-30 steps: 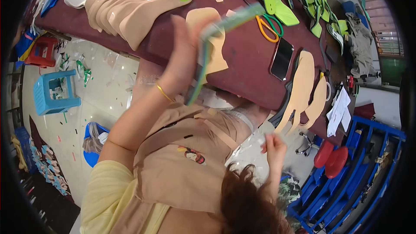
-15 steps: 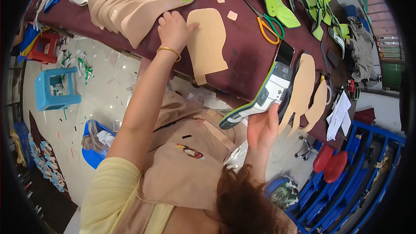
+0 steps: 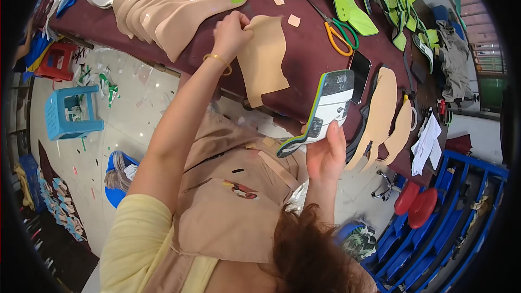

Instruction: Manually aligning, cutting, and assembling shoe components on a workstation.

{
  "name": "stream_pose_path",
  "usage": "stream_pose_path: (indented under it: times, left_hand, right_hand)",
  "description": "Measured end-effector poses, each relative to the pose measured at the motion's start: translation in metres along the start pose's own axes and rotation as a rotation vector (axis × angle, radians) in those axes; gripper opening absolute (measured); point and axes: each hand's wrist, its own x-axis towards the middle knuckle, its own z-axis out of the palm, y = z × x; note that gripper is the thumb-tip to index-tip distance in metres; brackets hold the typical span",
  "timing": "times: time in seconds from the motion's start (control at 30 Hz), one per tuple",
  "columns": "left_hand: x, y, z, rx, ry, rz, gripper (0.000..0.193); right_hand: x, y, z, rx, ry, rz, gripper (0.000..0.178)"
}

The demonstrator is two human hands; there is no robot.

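Observation:
My left hand (image 3: 232, 33), with a gold bangle at the wrist, pinches the upper left corner of a thin beige sole-shaped sheet (image 3: 263, 59) and lifts it a little from the table. The sheet's lower end hangs at the table edge. In my right hand (image 3: 326, 154) is a sole-shaped insole (image 3: 330, 109) with a black and white face and a bright green edge, held tilted in front of the table edge. The thumb lies on its face; the other fingers are hidden behind it. Beyond my left hand lies a row of overlapping glossy beige insoles (image 3: 179, 24).
On the maroon table (image 3: 304, 54) lie scissors (image 3: 337, 33) with orange and green handles, small beige squares (image 3: 293, 20), and a black phone-like slab (image 3: 360, 78). Bright green insoles (image 3: 347, 5) are at the back; more beige cut sheets (image 3: 382, 103) lie at the right. A blue stool (image 3: 73, 111) stands left.
My left hand has gripped the sheet's upper corner and raised it, bending that edge. My right hand has turned the insole so more of its white face shows.

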Motion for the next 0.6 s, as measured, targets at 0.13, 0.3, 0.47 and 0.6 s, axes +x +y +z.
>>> stream_pose_path:
  times: [0.13,0.3,0.47,0.6]
  left_hand:
    - [-0.063,0.055,-0.020,-1.215,-0.529,-0.231,0.043]
    - [-0.118,0.081,-0.025,-1.482,-0.763,-0.313,0.047]
    - [-0.131,0.087,-0.016,-1.703,-0.807,-0.272,0.043]
    - [-0.131,0.089,-0.017,-1.673,-0.807,-0.224,0.049]
  right_hand:
    - [-0.009,-0.004,0.008,-0.042,-0.099,-0.038,0.039]
    - [-0.011,-0.004,0.019,-0.242,-0.148,-0.062,0.042]
    - [-0.003,0.000,0.030,-0.323,-0.153,-0.107,0.037]
    - [0.000,-0.001,0.030,-0.369,-0.181,-0.132,0.036]
